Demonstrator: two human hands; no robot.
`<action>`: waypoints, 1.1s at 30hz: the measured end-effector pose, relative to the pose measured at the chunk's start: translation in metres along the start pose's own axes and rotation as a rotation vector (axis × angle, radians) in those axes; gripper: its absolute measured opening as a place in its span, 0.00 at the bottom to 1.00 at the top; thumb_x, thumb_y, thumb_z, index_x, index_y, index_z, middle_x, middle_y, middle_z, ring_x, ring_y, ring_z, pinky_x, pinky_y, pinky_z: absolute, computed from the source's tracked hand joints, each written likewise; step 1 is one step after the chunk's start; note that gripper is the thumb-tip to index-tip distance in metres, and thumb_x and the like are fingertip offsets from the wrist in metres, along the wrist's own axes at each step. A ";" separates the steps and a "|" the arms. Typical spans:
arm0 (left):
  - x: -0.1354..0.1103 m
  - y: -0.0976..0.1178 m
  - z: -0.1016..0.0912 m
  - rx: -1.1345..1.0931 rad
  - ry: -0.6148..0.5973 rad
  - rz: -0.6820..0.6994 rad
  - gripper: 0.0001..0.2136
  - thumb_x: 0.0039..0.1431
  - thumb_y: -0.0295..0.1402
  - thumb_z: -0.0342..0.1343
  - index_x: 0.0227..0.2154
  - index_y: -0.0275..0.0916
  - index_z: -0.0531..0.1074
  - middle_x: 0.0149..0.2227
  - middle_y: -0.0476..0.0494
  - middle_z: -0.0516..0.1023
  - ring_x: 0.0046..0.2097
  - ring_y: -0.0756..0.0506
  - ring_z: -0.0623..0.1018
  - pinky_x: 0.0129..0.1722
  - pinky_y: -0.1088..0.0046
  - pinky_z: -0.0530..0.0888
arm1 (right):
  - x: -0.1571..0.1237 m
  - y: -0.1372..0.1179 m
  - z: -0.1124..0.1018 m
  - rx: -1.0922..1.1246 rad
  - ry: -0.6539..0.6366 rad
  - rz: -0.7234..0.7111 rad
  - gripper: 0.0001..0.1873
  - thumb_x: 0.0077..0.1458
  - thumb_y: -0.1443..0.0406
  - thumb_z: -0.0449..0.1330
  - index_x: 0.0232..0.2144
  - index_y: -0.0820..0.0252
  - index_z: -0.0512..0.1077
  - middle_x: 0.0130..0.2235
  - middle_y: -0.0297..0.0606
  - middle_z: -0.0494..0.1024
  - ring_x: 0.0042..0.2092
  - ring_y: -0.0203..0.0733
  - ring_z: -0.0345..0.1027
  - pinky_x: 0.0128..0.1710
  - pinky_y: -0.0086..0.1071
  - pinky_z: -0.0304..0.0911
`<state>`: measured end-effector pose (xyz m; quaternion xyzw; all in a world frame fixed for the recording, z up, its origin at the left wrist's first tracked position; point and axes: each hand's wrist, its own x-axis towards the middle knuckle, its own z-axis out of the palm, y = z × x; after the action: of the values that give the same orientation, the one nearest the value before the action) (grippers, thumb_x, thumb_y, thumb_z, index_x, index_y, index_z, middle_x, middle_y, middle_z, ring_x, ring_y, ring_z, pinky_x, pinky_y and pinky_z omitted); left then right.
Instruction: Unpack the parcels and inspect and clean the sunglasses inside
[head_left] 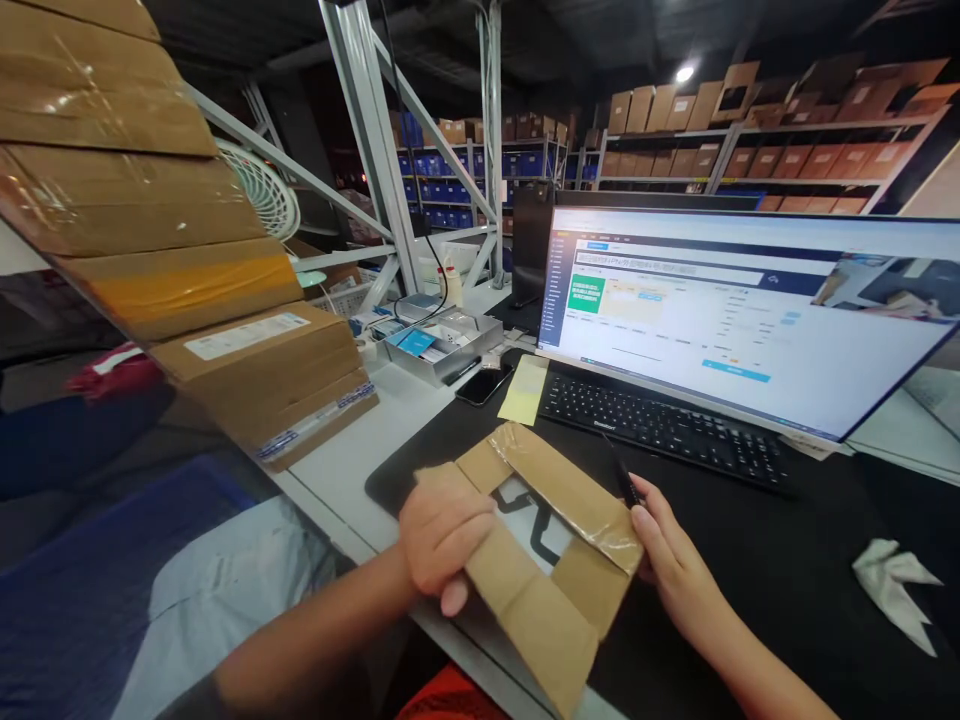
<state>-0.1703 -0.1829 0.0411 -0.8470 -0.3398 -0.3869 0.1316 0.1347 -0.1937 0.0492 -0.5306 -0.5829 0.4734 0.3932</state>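
A small brown cardboard box (547,545) with its taped flaps open lies on the black desk mat in front of me, a white item with black marks showing inside. My left hand (442,535) grips the box's left flap with curled fingers. My right hand (671,565) presses against the box's right side, and a black pen (622,478) lies along its fingers.
A black keyboard (660,425) and a lit monitor (742,310) stand behind the box. A stack of taped cardboard boxes (187,260) rises at the left. A phone (484,383), a yellow note (525,390), a metal tray (442,345) and crumpled white paper (896,590) lie around.
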 end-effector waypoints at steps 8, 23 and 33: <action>-0.028 0.007 -0.004 0.043 -0.046 0.242 0.28 0.74 0.43 0.31 0.61 0.26 0.64 0.58 0.21 0.73 0.68 0.33 0.63 0.59 0.49 0.70 | 0.005 0.004 0.003 -0.063 0.041 -0.074 0.30 0.67 0.46 0.45 0.62 0.54 0.59 0.49 0.43 0.77 0.49 0.51 0.73 0.46 0.41 0.71; 0.154 -0.006 0.008 -0.135 -0.871 0.341 0.31 0.53 0.41 0.68 0.58 0.40 0.67 0.61 0.33 0.72 0.61 0.35 0.73 0.57 0.64 0.72 | -0.055 -0.077 -0.081 -0.769 -0.150 -0.299 0.20 0.69 0.53 0.51 0.58 0.42 0.73 0.49 0.39 0.81 0.48 0.50 0.76 0.48 0.41 0.71; 0.131 -0.012 0.012 -0.164 -0.631 0.377 0.17 0.71 0.38 0.44 0.52 0.36 0.72 0.47 0.34 0.80 0.47 0.39 0.78 0.47 0.63 0.75 | -0.059 -0.063 -0.085 -1.076 -0.031 -0.306 0.19 0.68 0.56 0.51 0.54 0.44 0.77 0.36 0.40 0.81 0.34 0.49 0.77 0.31 0.37 0.69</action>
<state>-0.1103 -0.1059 0.1301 -0.9800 -0.1695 -0.1019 0.0211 0.2088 -0.2400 0.1334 -0.5588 -0.8183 0.0546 0.1227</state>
